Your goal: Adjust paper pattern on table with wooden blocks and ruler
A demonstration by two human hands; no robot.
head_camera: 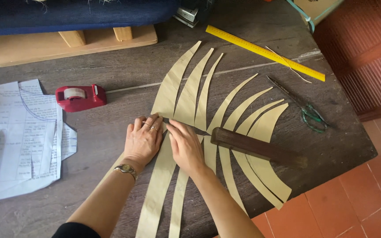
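both hands lie flat and open at the centre of the surface [111, 132]: the left hand [143, 140] and right hand [186, 147] press down the fanned tan paper strips [186, 94] where they meet. a dark wooden bar [256, 147] weights the strips at 3 o'clock. best to press evenly so no strip shifts.

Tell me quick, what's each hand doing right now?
Left hand: open, flat, pressing down on the tan paper strips.
Right hand: open, flat on the same strips, holding nothing.
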